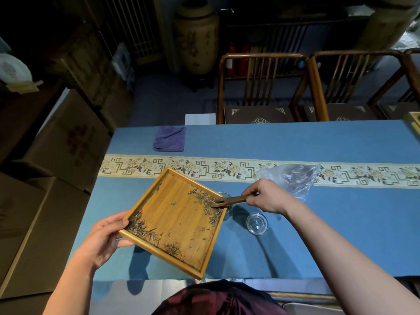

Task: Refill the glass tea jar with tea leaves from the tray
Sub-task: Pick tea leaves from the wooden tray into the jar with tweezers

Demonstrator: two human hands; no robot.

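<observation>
Left hand (pixel 106 235) grips tilted bamboo tray (pixel 175 221) above counter's near edge. Right hand (pixel 266 196) holds wooden tongs (pixel 229 200), raking tea leaves (pixel 204 198) toward glass jar (pixel 223 193) beneath. Next: sweep remaining leaves.

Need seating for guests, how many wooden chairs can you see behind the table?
3: one chair behind the table's middle, a second to its right, a third cut off at the right edge; more may be hidden.

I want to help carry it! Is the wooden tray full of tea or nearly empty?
Nearly empty. The wooden tray shows mostly bare wood, with tea leaves left only along its edges and corners.
</observation>
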